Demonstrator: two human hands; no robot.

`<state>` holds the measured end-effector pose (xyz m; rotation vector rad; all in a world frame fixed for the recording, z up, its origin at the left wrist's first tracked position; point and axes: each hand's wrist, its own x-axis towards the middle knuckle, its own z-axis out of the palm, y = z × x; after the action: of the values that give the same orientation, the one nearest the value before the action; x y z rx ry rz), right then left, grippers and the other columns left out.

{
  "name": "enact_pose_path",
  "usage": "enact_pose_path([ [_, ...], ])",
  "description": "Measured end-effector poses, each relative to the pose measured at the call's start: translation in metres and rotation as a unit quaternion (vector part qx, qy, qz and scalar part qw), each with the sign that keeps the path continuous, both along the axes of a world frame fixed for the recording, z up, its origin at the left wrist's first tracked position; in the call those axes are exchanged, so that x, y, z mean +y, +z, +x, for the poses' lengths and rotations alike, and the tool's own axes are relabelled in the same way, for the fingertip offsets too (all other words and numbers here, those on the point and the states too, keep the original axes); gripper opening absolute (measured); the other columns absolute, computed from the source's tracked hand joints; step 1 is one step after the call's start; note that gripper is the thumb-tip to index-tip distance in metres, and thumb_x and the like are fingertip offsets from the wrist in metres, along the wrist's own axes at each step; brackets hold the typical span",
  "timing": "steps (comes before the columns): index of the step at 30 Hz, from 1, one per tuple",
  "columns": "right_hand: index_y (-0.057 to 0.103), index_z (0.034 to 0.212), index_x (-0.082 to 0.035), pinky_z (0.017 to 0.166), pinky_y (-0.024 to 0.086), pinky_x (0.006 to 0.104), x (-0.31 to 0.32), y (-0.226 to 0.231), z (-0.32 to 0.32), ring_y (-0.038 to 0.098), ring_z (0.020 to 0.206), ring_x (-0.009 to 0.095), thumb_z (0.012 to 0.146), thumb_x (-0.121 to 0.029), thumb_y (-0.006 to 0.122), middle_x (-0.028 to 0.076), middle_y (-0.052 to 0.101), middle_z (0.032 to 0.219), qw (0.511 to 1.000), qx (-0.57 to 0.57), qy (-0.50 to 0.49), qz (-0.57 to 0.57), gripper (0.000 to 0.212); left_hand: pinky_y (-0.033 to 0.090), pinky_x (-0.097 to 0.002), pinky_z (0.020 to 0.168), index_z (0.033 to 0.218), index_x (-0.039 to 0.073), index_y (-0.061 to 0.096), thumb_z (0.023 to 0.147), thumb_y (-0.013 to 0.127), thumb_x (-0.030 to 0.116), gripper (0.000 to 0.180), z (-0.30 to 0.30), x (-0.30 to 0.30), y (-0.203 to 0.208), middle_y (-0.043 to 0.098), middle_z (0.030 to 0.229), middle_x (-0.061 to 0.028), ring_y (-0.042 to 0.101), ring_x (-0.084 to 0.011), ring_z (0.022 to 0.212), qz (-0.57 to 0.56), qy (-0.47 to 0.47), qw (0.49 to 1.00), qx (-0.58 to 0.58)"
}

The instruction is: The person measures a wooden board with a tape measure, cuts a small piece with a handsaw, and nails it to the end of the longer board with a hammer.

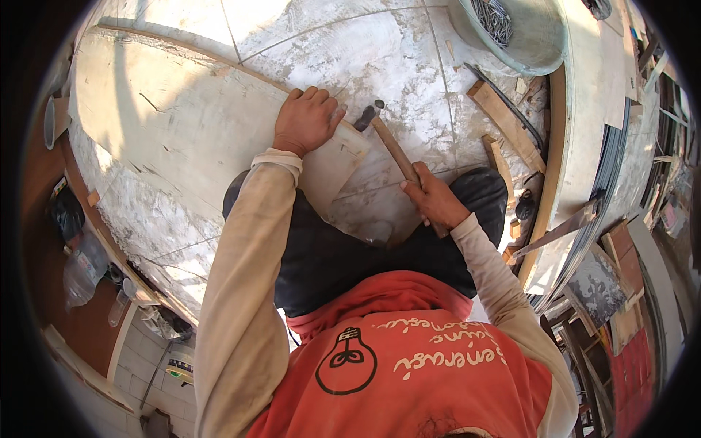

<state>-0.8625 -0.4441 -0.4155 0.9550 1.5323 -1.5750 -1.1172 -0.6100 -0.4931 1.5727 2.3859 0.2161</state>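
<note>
A wide pale wooden board (190, 109) lies across the floor from the left and reaches in front of my knees. Near the right end of this board, my left hand (307, 120) is closed over its far edge, fingers curled. My right hand (437, 198) is wrapped round the wooden handle of a hammer (394, 146). The dark hammer head is just beyond the board's right end, close to my left thumb. Whether the head touches the board I cannot tell.
A pale green basin (537, 44) with several nails (493, 23) stands at the far right. Wood offcuts (507, 120) lie beside a long plank (558, 146) on the right. Clear plastic bags (84, 270) are at the left, by a brown surface.
</note>
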Motion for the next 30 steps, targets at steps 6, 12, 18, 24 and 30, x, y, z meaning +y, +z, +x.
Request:
enact_pose_path([
  [6,0.051,0.123,-0.002,0.072,0.050,0.0450,-0.002,0.029,0.014,0.064,0.081,0.042,0.093,-0.023,0.064,0.021,0.063,0.083,0.925,0.267,0.083,0.259,0.040,0.046,-0.0383,0.082,0.083,0.013,0.069,0.093,0.059,0.035,0.026,-0.001,-0.001,0.003,0.065,0.091,-0.0028,0.061,-0.0205,0.095,-0.015,0.002,1.000,-0.009],
  [12,0.058,0.102,-0.004,0.062,0.049,0.0414,0.006,0.021,0.034,0.064,0.074,0.039,0.084,-0.011,0.072,0.016,0.063,0.083,0.906,0.311,0.178,0.225,0.025,0.045,-0.0379,0.084,0.085,0.012,0.070,0.095,0.058,0.036,0.028,0.000,-0.002,0.003,0.065,0.092,-0.0027,0.060,-0.0194,0.097,-0.011,0.007,1.000,-0.016],
  [18,0.057,0.095,-0.007,0.060,0.049,0.0430,-0.008,0.031,0.017,0.063,0.067,0.037,0.081,-0.015,0.075,0.013,0.060,0.072,0.862,0.391,0.233,0.223,0.025,0.045,-0.0372,0.085,0.085,0.012,0.070,0.095,0.057,0.035,0.028,-0.002,0.001,0.004,0.065,0.093,-0.0023,0.060,-0.0192,0.096,-0.021,-0.001,1.000,-0.006],
  [24,0.055,0.091,-0.006,0.059,0.048,0.0492,-0.008,0.004,0.008,0.062,0.064,0.039,0.088,-0.024,0.068,0.014,0.062,0.071,0.900,0.198,0.266,0.282,0.023,0.045,-0.0375,0.084,0.084,0.012,0.070,0.095,0.058,0.035,0.028,0.001,0.000,0.005,0.066,0.092,-0.0026,0.061,-0.0198,0.095,-0.017,0.008,1.000,-0.008],
  [30,0.058,0.094,-0.008,0.058,0.049,0.0449,-0.011,0.056,0.000,0.065,0.067,0.036,0.084,-0.022,0.073,0.014,0.065,0.073,0.861,0.382,0.257,0.217,0.023,0.045,-0.0383,0.083,0.084,0.011,0.068,0.094,0.058,0.033,0.025,0.001,-0.003,0.001,0.064,0.089,-0.0034,0.060,-0.0214,0.093,-0.001,0.000,1.000,-0.015],
])
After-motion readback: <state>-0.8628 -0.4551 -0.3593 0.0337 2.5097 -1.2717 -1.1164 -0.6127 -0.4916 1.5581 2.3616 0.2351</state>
